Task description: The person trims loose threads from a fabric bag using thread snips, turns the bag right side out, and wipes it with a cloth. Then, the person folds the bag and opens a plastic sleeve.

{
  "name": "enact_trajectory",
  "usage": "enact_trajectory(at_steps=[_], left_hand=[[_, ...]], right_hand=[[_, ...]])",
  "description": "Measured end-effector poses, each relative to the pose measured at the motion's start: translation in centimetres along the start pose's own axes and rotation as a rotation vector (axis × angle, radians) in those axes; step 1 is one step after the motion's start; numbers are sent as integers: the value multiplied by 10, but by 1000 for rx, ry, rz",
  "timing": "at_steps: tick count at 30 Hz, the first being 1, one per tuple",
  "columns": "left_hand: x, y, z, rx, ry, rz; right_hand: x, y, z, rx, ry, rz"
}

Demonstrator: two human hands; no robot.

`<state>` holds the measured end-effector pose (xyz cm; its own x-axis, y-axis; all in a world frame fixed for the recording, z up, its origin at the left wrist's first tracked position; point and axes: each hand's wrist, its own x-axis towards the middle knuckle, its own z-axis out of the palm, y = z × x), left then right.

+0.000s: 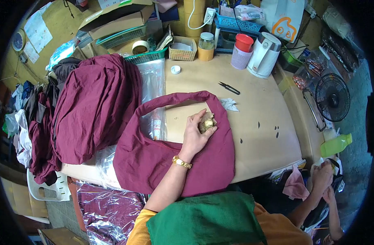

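Lump, pale yellow in crumpled brown wrapping (208, 123), is gripped between the thumb and fingers of your left hand (196, 132), above the slouchy maroon fabric shoulder bag (211, 171) lying flat on the tan-covered table (264, 151). Beyond the bag's strap lie small black thread snips (229, 88) and a scrap of white paper (229, 104). Off the table's right edge, your right hand (320, 177) has curled fingers; you cannot tell what they grip. Another person's hand (329, 195) reaches close below it, near a translucent yellow-green bottle (336, 145).
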<state>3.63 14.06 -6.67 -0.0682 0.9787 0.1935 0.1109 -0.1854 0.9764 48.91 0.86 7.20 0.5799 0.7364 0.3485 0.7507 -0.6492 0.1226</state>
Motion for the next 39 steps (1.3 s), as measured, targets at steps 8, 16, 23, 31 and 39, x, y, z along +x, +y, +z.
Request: enact_trajectory(at_steps=[8, 16, 23, 31, 39], left_hand=[[5, -12, -7, -35, -18, -55], [4, -11, -29, -790, -9, -372], [4, -4, -21, -706, -30, -219], [-2, -12, -24, -610, -214, -119], [11, -9, -25, -605, 121, -351]], right_hand=[[56, 114, 57, 40, -2, -204], [33, 79, 8, -164, -55, 264], [-14, -115, -26, 1014, 147, -619], [-85, -342, -4, 944, -385, -1533], [77, -472, 26, 1083, -655, -1149]])
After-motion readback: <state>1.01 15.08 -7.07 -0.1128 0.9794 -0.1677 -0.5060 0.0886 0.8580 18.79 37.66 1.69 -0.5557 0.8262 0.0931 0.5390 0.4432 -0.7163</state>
